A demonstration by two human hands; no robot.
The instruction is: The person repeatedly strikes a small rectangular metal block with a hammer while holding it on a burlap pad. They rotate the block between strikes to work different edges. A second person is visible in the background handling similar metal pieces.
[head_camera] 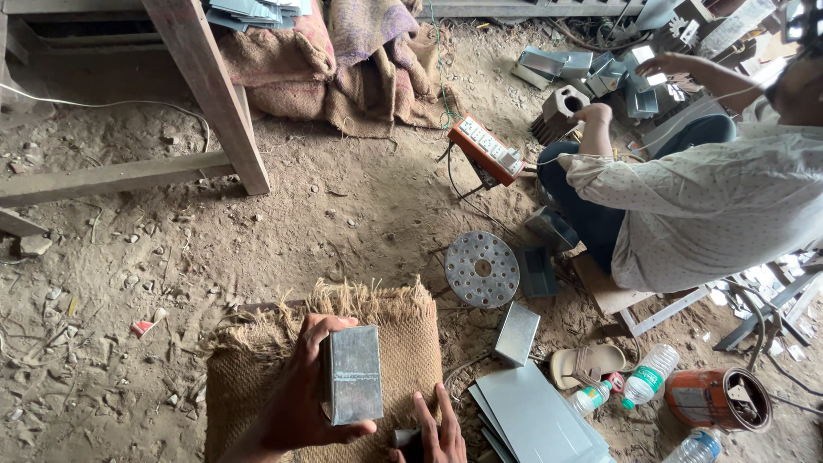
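Metal box (351,374): the left hand (296,399) is gripping it upright above the burlap sack (249,369), apparently for inspection; the right hand (440,429) is resting flat, possibly touching 1 small dark object.

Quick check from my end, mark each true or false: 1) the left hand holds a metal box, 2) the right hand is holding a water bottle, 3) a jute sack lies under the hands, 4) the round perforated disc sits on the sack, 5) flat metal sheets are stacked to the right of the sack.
1) True: the left hand grips a folded metal box upright.
2) False: the right hand rests low on the jute sack; the water bottles lie on the ground farther right.
3) True: the jute sack lies beneath both hands.
4) False: the perforated disc lies on the dirt floor, beyond the sack's frayed edge.
5) True: the grey metal sheets are stacked right of the sack.
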